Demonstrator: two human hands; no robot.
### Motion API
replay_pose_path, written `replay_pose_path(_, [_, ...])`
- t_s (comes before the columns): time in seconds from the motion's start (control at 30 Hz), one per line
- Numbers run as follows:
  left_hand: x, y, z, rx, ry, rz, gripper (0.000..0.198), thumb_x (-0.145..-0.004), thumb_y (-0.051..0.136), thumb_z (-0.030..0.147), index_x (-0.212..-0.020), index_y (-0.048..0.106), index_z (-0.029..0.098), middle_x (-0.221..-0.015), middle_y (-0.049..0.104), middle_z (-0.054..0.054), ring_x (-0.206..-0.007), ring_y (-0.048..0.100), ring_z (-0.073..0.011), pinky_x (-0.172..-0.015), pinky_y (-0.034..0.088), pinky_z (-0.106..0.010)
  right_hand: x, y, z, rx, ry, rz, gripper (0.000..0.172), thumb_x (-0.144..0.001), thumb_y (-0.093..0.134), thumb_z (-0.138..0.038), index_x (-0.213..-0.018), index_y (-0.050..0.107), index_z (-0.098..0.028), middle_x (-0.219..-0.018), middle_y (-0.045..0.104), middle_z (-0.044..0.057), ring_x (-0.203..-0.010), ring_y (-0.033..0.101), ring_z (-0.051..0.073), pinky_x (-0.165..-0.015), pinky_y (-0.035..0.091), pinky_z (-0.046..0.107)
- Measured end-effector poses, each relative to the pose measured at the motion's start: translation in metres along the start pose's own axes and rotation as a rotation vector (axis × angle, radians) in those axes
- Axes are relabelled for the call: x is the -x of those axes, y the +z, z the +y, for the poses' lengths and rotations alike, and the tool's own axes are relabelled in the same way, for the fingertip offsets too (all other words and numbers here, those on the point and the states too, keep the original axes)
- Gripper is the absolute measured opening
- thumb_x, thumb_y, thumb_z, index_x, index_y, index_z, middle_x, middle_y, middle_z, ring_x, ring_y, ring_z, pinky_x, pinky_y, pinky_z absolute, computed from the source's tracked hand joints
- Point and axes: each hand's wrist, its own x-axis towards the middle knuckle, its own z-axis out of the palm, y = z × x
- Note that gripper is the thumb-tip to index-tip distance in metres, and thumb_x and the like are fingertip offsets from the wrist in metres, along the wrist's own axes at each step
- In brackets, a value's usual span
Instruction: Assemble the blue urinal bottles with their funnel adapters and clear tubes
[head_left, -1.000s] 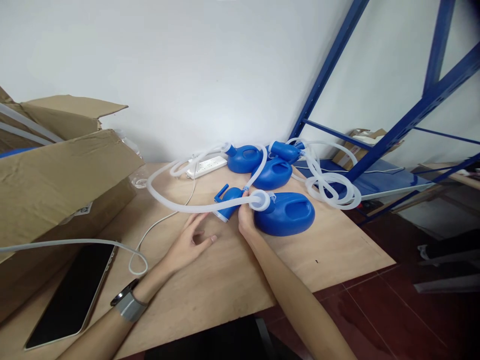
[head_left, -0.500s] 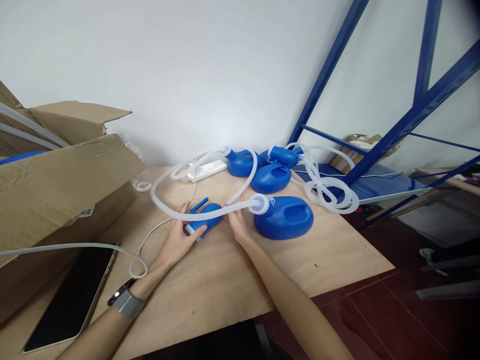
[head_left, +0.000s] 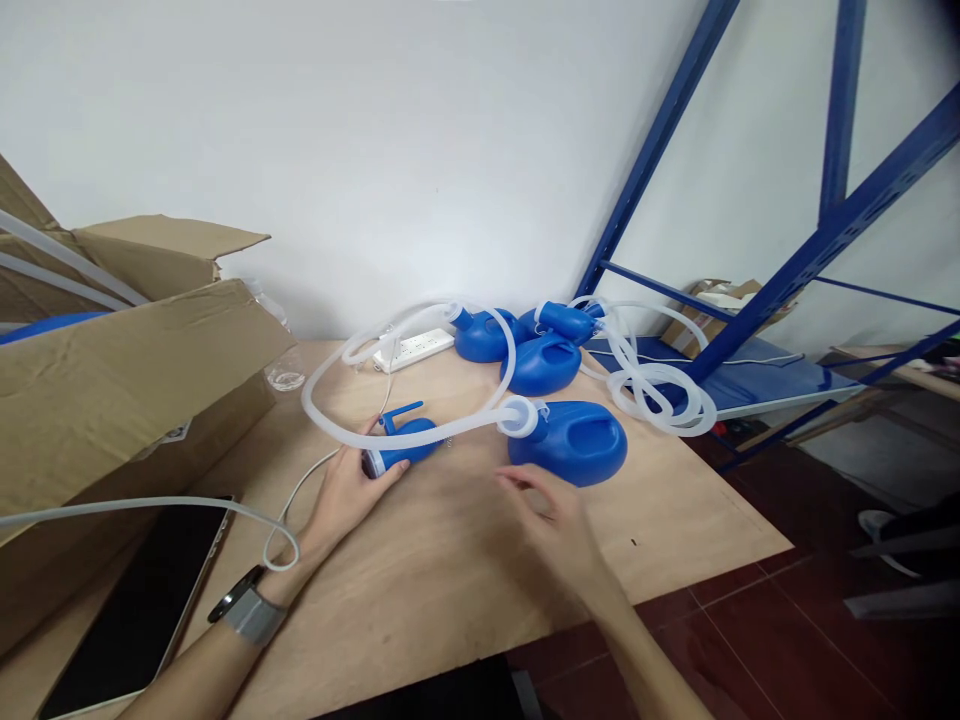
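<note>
On the table [head_left: 442, 570], a box [head_left: 135, 380] stands at the left, with a flat device [head_left: 142, 610] beside it. In the middle lies a cup [head_left: 421, 453]; to its right is one bottle [head_left: 559, 455]. Behind these lie other bottles [head_left: 540, 368] and, to their left, a power strip [head_left: 417, 350].

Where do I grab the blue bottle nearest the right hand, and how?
Hold the blue bottle by its handle hollow, probably coming down from the right: the hollow faces up near that end, while the mouth, with the white hose, points left.
</note>
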Motion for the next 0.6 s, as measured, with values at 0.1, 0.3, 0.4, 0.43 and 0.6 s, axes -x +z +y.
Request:
replay_pose_path(0.1, [0.0, 0.002, -0.006, 0.034, 0.015, 0.009, 0.071, -0.084, 0.076, 0.055, -0.145, 0.059, 0.022, -0.135, 0.073, -0.015, -0.125, 0.07, -0.0356, -0.106, 0.055, -0.053, -0.007, -0.051, 0.008, 0.425, -0.327, 0.299, 0.044, -0.092, 0.078, -0.04, -0.135, 0.072, -0.034, -0.129, 0.074, 0.01, -0.129, 0.065, 0.035, -0.112, 0.051, 0.058])
replay_pose_path(0.3, [0.0, 0.004, -0.018, 0.021, 0.095, 0.079, 0.068, -0.087, 0.075, 0.053, -0.146, 0.058, 0.025, -0.136, 0.071, -0.011, -0.133, 0.064, -0.0335, -0.108, 0.055, -0.051, -0.051, -0.08, 0.053, 0.838, -0.277, -0.014, 0.059, -0.101, 0.059, -0.06, -0.151, 0.058, -0.027, -0.153, 0.061, 0.013, -0.146, 0.05, 0.041, -0.119, 0.039, 0.066])
replay_pose_path(0.4, [-0.001, 0.002, -0.017, -0.036, 0.134, 0.129, 0.064, -0.088, 0.073, 0.053, -0.144, 0.06, 0.025, -0.136, 0.07, -0.012, -0.132, 0.064, -0.0348, -0.11, 0.054, -0.053, -0.06, -0.069, 0.061, 0.847, -0.272, -0.007, 0.044, -0.103, 0.056, -0.059, -0.13, 0.07, -0.026, -0.136, 0.07, 0.013, -0.13, 0.059, 0.037, -0.109, 0.046, 0.057])
replay_pose_path(0.43, [-0.002, 0.002, -0.017, -0.053, 0.141, 0.14, 0.062, -0.089, 0.073, 0.053, -0.143, 0.061, 0.025, -0.136, 0.07, -0.012, -0.132, 0.064, -0.0354, -0.111, 0.054, -0.055, -0.061, -0.064, 0.062, 0.838, -0.253, 0.022, 0.044, -0.103, 0.055, -0.06, -0.124, 0.072, -0.026, -0.13, 0.072, 0.013, -0.123, 0.061, 0.036, -0.104, 0.048, 0.055])
replay_pose_path(0.6, [-0.005, 0.002, -0.02, -0.069, 0.171, 0.204, 0.06, -0.089, 0.073, 0.052, -0.141, 0.062, 0.024, -0.138, 0.068, -0.015, -0.129, 0.065, -0.0367, -0.111, 0.054, -0.057, -0.066, -0.051, 0.059, 0.718, -0.166, 0.168, 0.049, -0.105, 0.049, -0.063, -0.117, 0.073, -0.022, -0.108, 0.076, 0.012, -0.102, 0.063, 0.032, -0.093, 0.048, 0.048])
